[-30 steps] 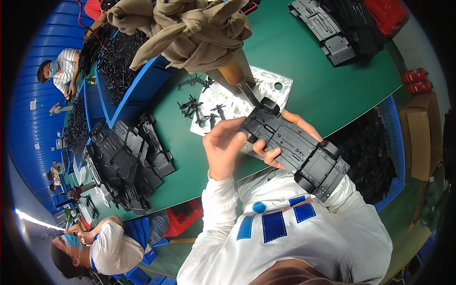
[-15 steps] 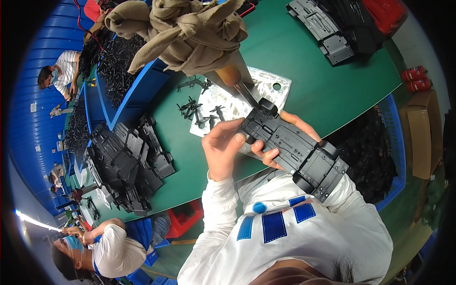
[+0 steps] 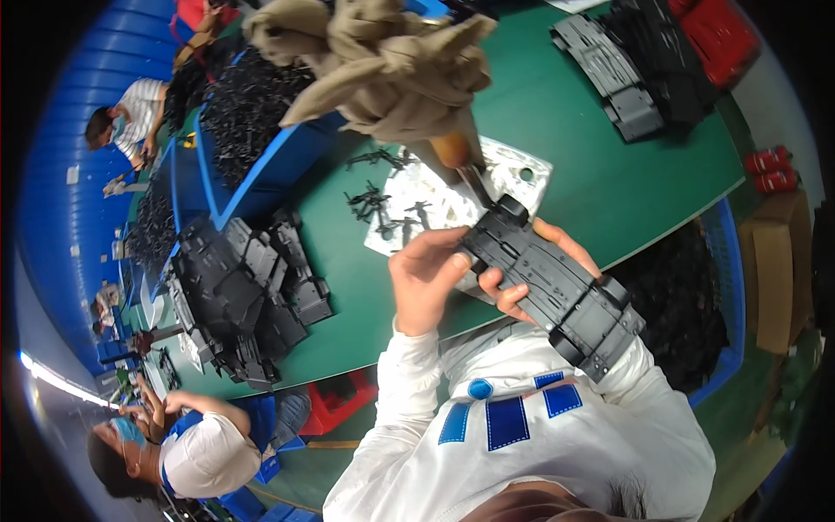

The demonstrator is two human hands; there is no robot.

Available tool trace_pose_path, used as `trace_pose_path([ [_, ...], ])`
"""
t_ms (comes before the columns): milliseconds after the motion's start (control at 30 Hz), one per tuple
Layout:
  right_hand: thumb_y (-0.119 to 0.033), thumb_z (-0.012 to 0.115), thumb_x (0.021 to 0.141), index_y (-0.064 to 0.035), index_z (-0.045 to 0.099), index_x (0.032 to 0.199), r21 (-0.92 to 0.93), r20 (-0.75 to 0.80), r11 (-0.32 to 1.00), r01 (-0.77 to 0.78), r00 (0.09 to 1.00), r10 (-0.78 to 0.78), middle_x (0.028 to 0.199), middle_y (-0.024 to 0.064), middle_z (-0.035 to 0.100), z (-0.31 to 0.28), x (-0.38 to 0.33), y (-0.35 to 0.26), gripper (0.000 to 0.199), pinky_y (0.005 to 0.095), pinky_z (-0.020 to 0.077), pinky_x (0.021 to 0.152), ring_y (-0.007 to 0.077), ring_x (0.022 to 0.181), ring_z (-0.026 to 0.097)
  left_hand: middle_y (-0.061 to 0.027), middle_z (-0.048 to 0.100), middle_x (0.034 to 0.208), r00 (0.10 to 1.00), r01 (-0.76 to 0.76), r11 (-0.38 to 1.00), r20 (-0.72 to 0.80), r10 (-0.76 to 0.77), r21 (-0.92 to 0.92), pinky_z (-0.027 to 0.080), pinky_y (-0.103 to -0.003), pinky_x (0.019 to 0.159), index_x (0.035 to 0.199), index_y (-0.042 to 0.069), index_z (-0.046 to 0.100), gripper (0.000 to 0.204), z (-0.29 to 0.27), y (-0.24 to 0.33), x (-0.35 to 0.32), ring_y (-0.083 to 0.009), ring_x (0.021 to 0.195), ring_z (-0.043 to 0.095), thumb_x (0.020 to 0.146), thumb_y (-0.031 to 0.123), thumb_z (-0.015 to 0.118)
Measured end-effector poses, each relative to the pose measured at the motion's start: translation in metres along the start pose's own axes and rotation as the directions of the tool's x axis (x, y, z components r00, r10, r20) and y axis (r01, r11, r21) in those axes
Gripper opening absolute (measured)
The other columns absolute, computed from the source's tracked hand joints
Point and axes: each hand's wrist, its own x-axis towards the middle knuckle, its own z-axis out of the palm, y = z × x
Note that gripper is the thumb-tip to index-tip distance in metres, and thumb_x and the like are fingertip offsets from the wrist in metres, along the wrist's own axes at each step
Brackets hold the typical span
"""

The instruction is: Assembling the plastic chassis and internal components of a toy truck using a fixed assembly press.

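Observation:
A black plastic toy-car chassis with wheels at its corners is tilted in front of my white shirt. My left hand pinches its far left corner by a wheel, thumb and fingers closed. From below and behind, my right hand wraps round the body; its fingertips show at the left edge and part of it is hidden. Just beyond the chassis's far end, a metal rod with an orange-brown handle points down at it. Knotted beige cloth is wrapped above that handle.
Small black parts lie beside a silvery wrapped board on the green table. Stacked chassis stand left, more far right. Blue bins hold black parts; a blue crate stands right. A co-worker sits left.
The whole view has shifted a little, so the table and cloth appear farther right and lower. Both hands keep the same grip on the chassis, with little visible change.

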Motion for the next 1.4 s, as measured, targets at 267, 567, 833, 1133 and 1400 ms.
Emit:
trace_pose_path([
  [267, -0.041, 0.049, 0.101, -0.0013, 0.051, 0.137, -0.002, 0.039, 1.0, -0.017, 0.999, 0.017, 0.129, 0.019, 0.056, 0.001, -0.004, 0.003, 0.054, 0.0348, 0.0482, 0.074, 0.0299, 0.106, 0.053, -0.0104, 0.068, 0.107, 0.998, 0.059, 0.997, 0.027, -0.057, -0.059, 0.052, -0.026, 0.086, 0.12, -0.009, 0.064, 0.032, 0.0, -0.002, -0.003, -0.0134, 0.096, 0.065, 0.09, 0.0, 0.071],
  [567, -0.042, 0.05, 0.1, -0.0023, 0.053, 0.135, -0.012, -0.01, 1.0, 0.001, 1.0, -0.001, 0.125, 0.0182, 0.058, 0.007, -0.003, 0.005, 0.053, 0.0335, 0.0474, 0.072, 0.029, 0.102, 0.054, -0.009, 0.069, 0.107, 0.998, 0.048, 0.998, 0.033, -0.046, -0.049, 0.052, -0.025, 0.086, 0.12, -0.007, 0.064, 0.031, -0.001, 0.003, -0.002, -0.0123, 0.096, 0.065, 0.091, 0.002, 0.071],
  [833, -0.038, 0.055, 0.099, -0.0047, 0.056, 0.13, -0.015, -0.039, 1.0, 0.011, 0.999, -0.012, 0.119, 0.0151, 0.058, 0.005, -0.005, 0.001, 0.046, 0.0322, 0.0475, 0.07, 0.0267, 0.1, 0.052, -0.0075, 0.07, 0.102, 0.998, 0.058, 0.998, 0.03, -0.058, 0.005, 0.053, -0.023, 0.081, 0.121, -0.006, 0.065, 0.032, 0.006, 0.003, -0.002, -0.0089, 0.091, 0.065, 0.092, 0.006, 0.071],
  [1133, -0.038, 0.056, 0.098, -0.0035, 0.058, 0.124, -0.018, -0.076, 0.994, 0.105, 0.991, -0.106, 0.116, 0.014, 0.058, -0.005, -0.014, -0.013, 0.044, 0.0316, 0.0482, 0.067, 0.0267, 0.099, 0.053, -0.0098, 0.069, 0.113, 0.971, 0.119, 0.95, 0.168, -0.173, 0.29, 0.051, -0.031, 0.09, 0.128, -0.005, 0.062, 0.042, 0.013, 0.013, 0.003, -0.0133, 0.102, 0.063, 0.092, 0.014, 0.072],
  [1400, -0.042, 0.057, 0.097, -0.0007, 0.056, 0.128, -0.049, -0.014, 0.995, 0.088, 0.996, -0.089, 0.118, 0.0183, 0.058, -0.009, -0.012, -0.022, 0.051, 0.0318, 0.0482, 0.068, 0.0277, 0.101, 0.054, -0.009, 0.071, 0.103, 0.994, 0.053, 0.955, 0.078, -0.079, 0.293, 0.052, -0.026, 0.077, 0.123, -0.005, 0.064, 0.045, 0.019, 0.006, 0.01, -0.0101, 0.084, 0.062, 0.087, 0.018, 0.077],
])
